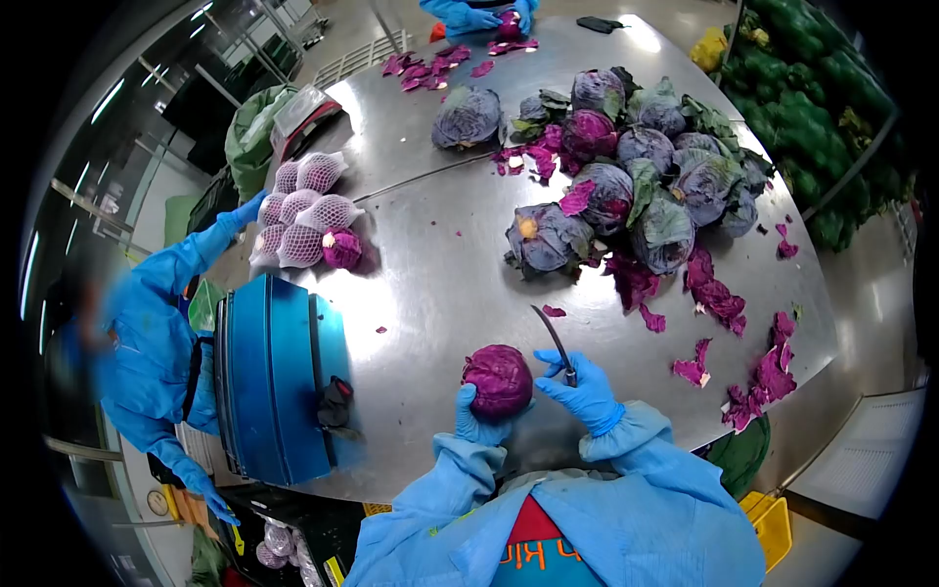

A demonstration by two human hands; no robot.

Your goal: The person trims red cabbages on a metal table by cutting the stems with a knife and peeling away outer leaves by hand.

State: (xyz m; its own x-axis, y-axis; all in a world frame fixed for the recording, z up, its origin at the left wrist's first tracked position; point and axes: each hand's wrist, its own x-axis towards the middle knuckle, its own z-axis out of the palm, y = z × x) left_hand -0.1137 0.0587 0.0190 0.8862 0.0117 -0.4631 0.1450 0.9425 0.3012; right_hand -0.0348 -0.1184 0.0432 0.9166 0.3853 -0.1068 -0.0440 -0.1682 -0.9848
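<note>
My left hand, in a blue glove, is wrapped around the lower left side of a peeled red cabbage above the near edge of the metal table. In my gloved right hand is a knife with a dark, curved blade pointing up and to the left. The blade stands apart from the cabbage, just to its right. Beyond my hands lies a heap of untrimmed red cabbages with dull outer leaves. Loose purple leaves are scattered to the right.
Net-wrapped cabbages and one bare cabbage sit at the table's left. Nearer stands a blue box-like unit, with a co-worker beside it. Another person's gloved hands hold a cabbage at the far end. Green net sacks are stacked right.
</note>
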